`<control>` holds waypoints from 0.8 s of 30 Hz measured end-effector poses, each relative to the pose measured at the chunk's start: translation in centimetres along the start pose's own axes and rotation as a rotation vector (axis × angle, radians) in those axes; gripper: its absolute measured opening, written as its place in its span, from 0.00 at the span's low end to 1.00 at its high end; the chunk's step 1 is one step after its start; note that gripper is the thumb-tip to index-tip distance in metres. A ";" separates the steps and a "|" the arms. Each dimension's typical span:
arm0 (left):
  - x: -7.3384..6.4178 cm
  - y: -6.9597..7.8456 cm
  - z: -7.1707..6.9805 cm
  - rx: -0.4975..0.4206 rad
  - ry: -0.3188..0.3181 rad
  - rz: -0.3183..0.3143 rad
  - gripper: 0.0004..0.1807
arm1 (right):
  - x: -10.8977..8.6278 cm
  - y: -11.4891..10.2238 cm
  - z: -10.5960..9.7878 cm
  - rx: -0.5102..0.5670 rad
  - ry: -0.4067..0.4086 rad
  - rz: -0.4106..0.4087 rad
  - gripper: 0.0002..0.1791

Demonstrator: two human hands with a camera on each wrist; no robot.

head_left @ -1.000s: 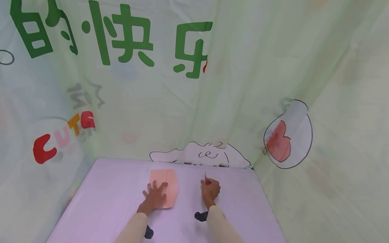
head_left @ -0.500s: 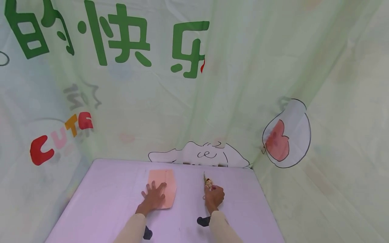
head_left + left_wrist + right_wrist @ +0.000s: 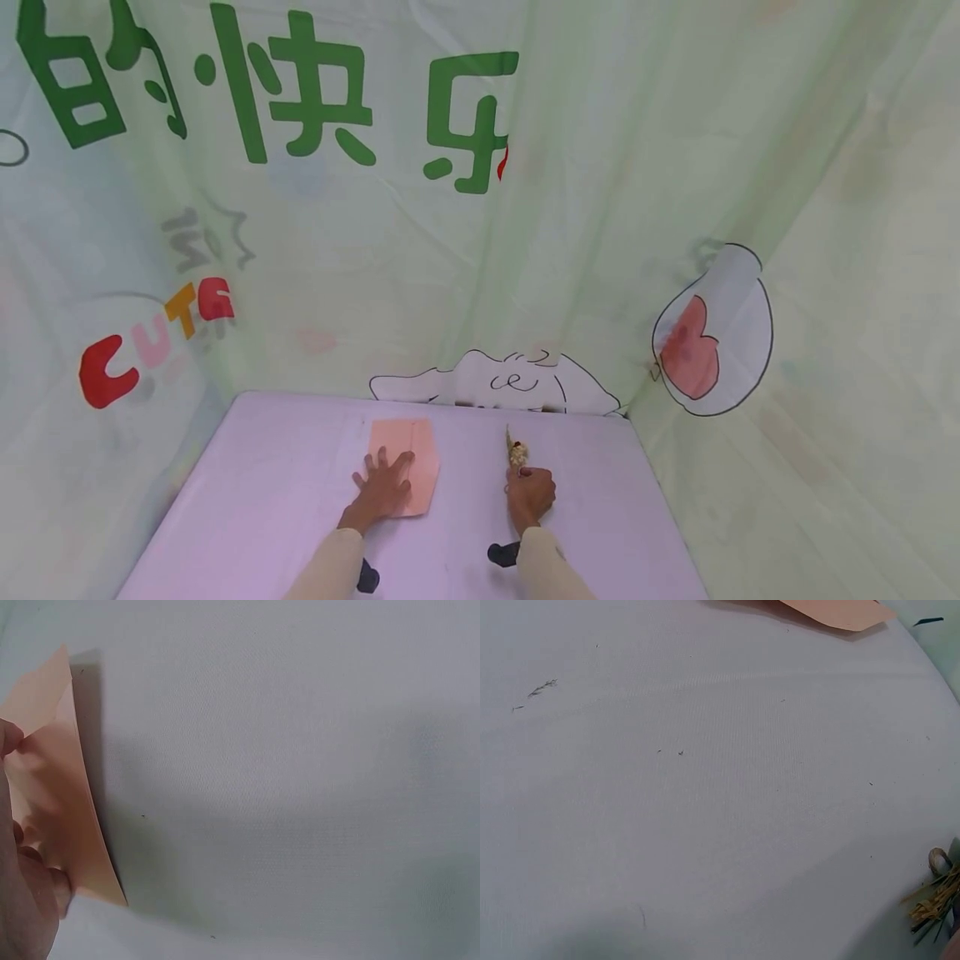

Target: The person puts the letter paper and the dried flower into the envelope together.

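The left hand [image 3: 383,490] lies splayed on the near half of the pink paper [image 3: 426,458], well apart from the right hand [image 3: 532,495], which clasps a straw-like bundle [image 3: 517,454] by its near end; a light grip and even pressure should probably avoid crushing either.

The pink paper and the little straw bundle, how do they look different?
The pink paper is plain and sheet-like; the straw bundle is bristly and tan. The pink paper looks broader than the straw bundle's visible part. The pink paper lies under the spread left hand, while the right hand grips the straw bundle. Both are partly hidden by a hand.
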State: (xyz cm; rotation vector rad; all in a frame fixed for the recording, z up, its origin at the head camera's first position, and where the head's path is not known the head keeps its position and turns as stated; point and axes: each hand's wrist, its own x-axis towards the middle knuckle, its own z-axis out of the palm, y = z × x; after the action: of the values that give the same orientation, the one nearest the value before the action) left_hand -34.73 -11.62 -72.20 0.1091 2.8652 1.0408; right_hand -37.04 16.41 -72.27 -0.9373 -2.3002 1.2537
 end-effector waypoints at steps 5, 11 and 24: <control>-0.3 0.2 0.2 -0.024 0.019 0.016 0.28 | 0.1 0.5 0.0 -0.006 0.013 -0.026 0.11; -0.4 0.5 0.0 -0.024 0.009 0.021 0.28 | 0.5 1.1 0.2 -0.016 0.031 -0.061 0.09; -0.1 0.1 -0.2 -0.003 -0.010 0.005 0.28 | -0.6 -0.1 0.2 0.001 0.029 -0.040 0.07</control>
State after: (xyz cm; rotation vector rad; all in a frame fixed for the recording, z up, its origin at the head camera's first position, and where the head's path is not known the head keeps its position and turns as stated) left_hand -34.62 -11.71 -71.98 0.1206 2.8565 1.0421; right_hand -36.74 15.84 -72.25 -0.8991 -2.2847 1.2173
